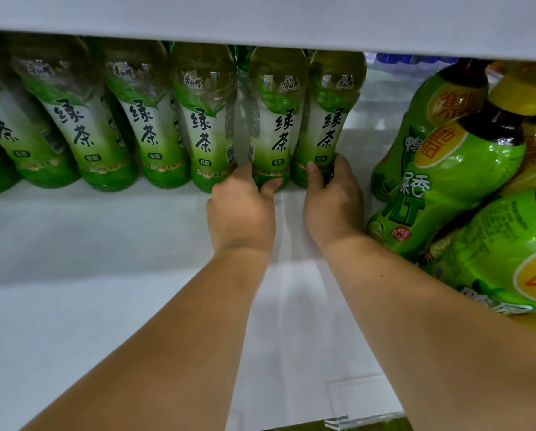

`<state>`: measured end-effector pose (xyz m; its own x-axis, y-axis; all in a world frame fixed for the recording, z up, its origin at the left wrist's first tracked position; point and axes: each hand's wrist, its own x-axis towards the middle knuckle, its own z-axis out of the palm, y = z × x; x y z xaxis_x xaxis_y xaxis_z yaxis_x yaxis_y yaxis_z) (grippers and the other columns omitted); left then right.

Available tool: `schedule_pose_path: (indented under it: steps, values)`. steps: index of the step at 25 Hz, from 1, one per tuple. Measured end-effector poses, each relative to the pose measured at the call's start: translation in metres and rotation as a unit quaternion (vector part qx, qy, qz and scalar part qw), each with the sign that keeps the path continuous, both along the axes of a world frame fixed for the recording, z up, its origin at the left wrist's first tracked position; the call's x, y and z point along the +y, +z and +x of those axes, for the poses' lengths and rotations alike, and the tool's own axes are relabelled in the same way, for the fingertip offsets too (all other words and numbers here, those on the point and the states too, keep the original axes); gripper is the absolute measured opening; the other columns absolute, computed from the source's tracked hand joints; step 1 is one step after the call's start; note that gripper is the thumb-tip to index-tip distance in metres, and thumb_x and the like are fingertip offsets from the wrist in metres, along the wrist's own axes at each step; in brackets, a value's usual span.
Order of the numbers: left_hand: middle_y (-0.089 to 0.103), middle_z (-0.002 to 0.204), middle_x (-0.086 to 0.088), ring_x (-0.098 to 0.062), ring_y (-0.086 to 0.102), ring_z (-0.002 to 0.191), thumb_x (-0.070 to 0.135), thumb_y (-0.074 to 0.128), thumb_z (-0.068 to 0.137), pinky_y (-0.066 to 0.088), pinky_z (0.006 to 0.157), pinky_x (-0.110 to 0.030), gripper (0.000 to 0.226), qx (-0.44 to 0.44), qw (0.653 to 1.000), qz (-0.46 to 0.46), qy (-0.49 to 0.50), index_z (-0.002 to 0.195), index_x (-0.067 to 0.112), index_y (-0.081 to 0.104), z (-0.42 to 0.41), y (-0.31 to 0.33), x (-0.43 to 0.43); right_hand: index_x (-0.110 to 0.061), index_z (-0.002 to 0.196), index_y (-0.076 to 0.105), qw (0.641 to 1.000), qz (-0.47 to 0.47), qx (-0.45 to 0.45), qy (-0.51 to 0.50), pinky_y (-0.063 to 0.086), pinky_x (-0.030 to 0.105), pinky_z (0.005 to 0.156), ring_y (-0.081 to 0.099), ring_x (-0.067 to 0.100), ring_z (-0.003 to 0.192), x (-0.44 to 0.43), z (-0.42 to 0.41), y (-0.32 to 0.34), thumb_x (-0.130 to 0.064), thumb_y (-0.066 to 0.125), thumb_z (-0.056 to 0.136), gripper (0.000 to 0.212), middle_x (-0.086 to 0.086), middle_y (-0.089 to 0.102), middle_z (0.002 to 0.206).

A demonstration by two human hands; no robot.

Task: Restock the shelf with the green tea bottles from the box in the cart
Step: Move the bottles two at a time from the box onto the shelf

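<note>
Two hands reach deep into the white shelf [105,244], each wrapped around the base of a green tea bottle: the left hand [242,209] holds one bottle [274,119], the right hand [333,200] holds its neighbour [332,119] at the row's right end. Several more stand upright to the left. Much bare shelf lies in front, so restocking looks only partly done. Lime drink bottles [440,181] crowd the right.
</note>
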<state>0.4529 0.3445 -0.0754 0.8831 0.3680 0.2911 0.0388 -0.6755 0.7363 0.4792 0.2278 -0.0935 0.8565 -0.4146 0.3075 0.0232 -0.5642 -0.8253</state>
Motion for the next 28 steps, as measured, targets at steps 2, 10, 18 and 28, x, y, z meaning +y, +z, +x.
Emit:
schedule_pose_path:
  steps: [2,10,18,28]
  values:
    - [0.069,0.090,-0.007,-0.035,0.062,0.087,0.043,0.072,0.086,0.049,0.071,-0.035,0.033,-0.006,1.000,0.004,0.001,0.103,0.016,0.068,0.000,0.002,0.001,-0.018,0.120,0.061,1.000,-0.004,-0.006,0.001,0.053,0.037,0.084,0.064,0.028,0.100,0.000,0.001,-0.002,-0.041,0.055,0.096,0.034,0.007,0.070,0.108]
    - [0.058,0.077,-0.003,-0.029,0.063,0.082,0.039,0.078,0.082,0.034,0.062,-0.026,0.032,0.037,0.998,-0.018,-0.048,0.081,0.011,0.062,0.001,0.017,0.011,-0.009,0.133,0.053,0.999,0.020,0.032,-0.015,0.048,0.032,0.093,0.059,0.031,0.117,0.000,-0.002,0.004,-0.039,0.059,0.097,0.047,0.013,0.064,0.128]
    - [0.072,0.106,-0.009,-0.027,0.065,0.102,0.027,0.062,0.096,0.045,0.079,-0.026,0.030,0.031,0.999,-0.017,-0.024,0.121,0.010,0.063,-0.024,0.019,0.073,-0.014,0.123,0.062,0.998,-0.050,0.045,0.011,0.052,0.037,0.081,0.061,0.027,0.088,0.029,-0.065,0.015,-0.031,0.062,0.095,0.033,0.007,0.064,0.093]
    - [0.071,0.089,-0.014,-0.035,0.070,0.082,0.039,0.071,0.088,0.058,0.076,-0.046,0.039,-0.009,0.991,0.063,-0.115,0.113,0.011,0.059,0.005,0.010,0.097,-0.025,0.116,0.070,0.985,-0.137,0.106,0.012,0.053,0.035,0.081,0.065,0.030,0.103,0.041,-0.031,0.020,-0.049,0.064,0.090,0.035,0.002,0.074,0.108]
